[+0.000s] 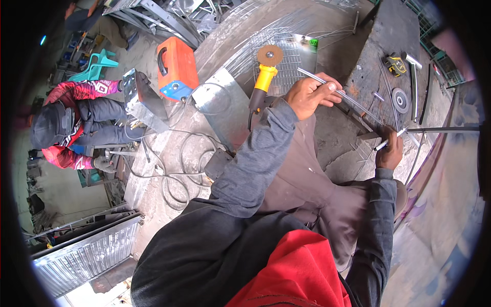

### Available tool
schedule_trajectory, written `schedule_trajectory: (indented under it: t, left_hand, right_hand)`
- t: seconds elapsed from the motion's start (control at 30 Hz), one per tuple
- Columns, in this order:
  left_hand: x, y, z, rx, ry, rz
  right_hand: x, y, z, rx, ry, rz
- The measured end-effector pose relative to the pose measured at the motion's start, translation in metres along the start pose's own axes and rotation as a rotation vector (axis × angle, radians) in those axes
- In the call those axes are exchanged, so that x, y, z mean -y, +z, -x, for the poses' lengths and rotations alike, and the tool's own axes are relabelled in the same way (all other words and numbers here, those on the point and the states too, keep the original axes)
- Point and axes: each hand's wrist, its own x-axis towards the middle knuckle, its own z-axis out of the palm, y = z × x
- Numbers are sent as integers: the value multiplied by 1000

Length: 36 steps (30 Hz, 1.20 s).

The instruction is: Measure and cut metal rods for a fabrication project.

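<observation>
My left hand [313, 95] grips a thin straight metal rod [360, 106] between thumb and fingers, with one end sticking out past the hand. The rod slants down to the right toward my right hand [391, 149]. My right hand is closed round a short whitish stick [381, 146] near the rod's lower end; whether it also touches the rod is hidden. Both hands are beside a dark, worn work table [376, 51]. On it lie a grey grinding disc [401, 101], a yellow and black tape measure [395, 65] and a short metal piece [378, 95].
A yellow angle grinder [266, 77] with a brown disc rests left of my left hand, near wire mesh [286, 51]. Grey cables [179, 179] loop over the floor by an orange machine [176, 66]. Another person [71, 120] works with sheet metal at the left.
</observation>
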Motion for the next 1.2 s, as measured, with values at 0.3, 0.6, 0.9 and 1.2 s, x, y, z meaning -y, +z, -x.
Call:
schedule_trajectory:
  t: [0.3,0.6,0.9,1.2]
  left_hand:
    - [5,-5,-3,20,-25,2]
    - [7,-5,-6,-1,-38,15]
    - [6,-7,-7,-11,-57,12]
    - [6,-10,-11,-5,-92,1]
  right_hand:
    - [-1,2,0,-9,3,-2]
    - [0,0,1,8,29,5]
    - [0,-2,1,54,71,13]
    - [4,-3,-1,36,66,20]
